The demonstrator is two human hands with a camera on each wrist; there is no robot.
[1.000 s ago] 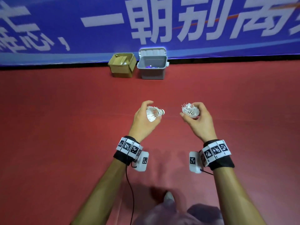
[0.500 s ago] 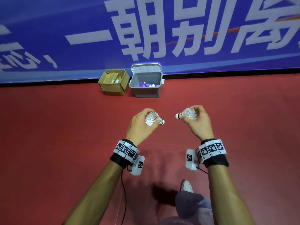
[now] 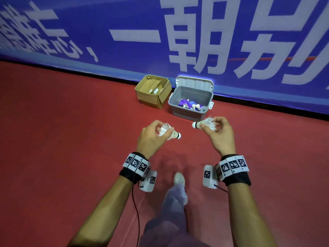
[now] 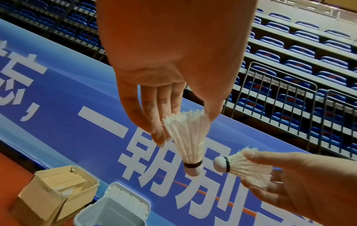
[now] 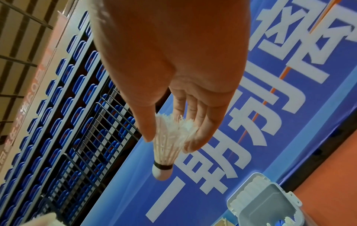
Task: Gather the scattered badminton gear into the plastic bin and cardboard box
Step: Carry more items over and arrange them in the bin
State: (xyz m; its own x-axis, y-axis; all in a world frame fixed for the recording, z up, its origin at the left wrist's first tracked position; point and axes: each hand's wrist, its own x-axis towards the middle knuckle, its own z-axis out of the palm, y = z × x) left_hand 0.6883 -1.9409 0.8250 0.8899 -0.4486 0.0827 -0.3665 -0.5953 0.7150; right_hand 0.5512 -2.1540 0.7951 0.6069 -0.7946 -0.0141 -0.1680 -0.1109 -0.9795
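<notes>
Well, the left hand (image 3: 151, 138) pinches one shuttlecock (image 3: 169, 133) and the right hand (image 3: 219, 134) another shuttlecock (image 3: 204, 124), both just short of the plastic bin (image 3: 191, 106) beside the cardboard box (image 3: 153, 91), so I'd release only once above its rim.

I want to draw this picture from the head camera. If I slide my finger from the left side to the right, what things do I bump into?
Cardboard box → left hand → left shuttlecock → plastic bin → right shuttlecock → right hand.
</notes>
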